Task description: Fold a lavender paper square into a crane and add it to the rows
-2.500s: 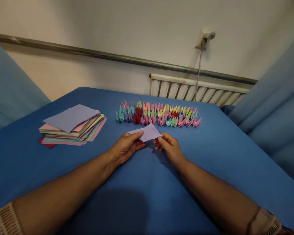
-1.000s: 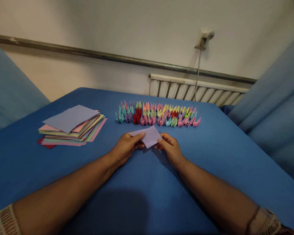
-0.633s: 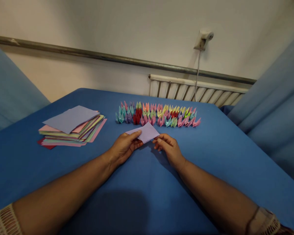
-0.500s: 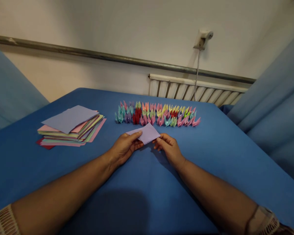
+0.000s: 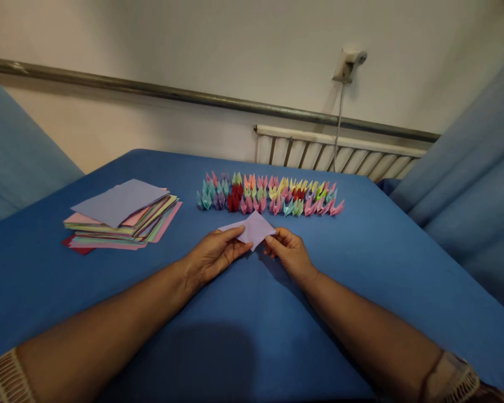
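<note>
A folded lilac paper (image 5: 254, 228) lies on the blue table (image 5: 361, 263) in front of me, its near corner lifted slightly. My left hand (image 5: 215, 254) presses on its left edge with thumb and fingertips pinched together. My right hand (image 5: 288, 253) pinches its right near corner. Just beyond the paper stand several small folded paper pieces (image 5: 270, 196) in many colours, lined up in rows.
A stack of coloured paper sheets (image 5: 121, 218), a lilac sheet on top, rests at the left of the table. Blue fabric hangs at both sides. A wall rail, a white slatted frame (image 5: 340, 154) and a wall socket with a cord lie behind.
The paper has been folded smaller and turned slightly between my fingers. Both hands stay at the same spot on the table.
</note>
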Available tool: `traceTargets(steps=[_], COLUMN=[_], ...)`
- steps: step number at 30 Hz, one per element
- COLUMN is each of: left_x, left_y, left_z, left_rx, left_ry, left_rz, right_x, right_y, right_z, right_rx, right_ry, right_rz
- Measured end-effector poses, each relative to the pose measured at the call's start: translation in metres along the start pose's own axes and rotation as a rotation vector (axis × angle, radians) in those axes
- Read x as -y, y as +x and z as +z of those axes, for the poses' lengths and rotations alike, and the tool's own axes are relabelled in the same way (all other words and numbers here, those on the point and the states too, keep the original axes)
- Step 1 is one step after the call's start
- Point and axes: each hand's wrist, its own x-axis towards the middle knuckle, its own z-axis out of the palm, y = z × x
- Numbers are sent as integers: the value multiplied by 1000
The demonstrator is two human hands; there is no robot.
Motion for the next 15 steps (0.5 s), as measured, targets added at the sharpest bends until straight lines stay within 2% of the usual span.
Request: traceTargets(steps=[4, 10, 15], left_x=[2, 2, 2], left_y=[2, 5, 4], left_z=[-3, -5, -5], left_rx=[47, 12, 36], left_ry=[-12, -27, -19], left_rz=[-30, -47, -37], right_x=[-2, 1, -3], right_y=[1, -1, 0], right_z=[1, 0, -1], right_rx=[-12, 19, 9], right_ry=[-2, -27, -24], right_rz=[2, -24, -31])
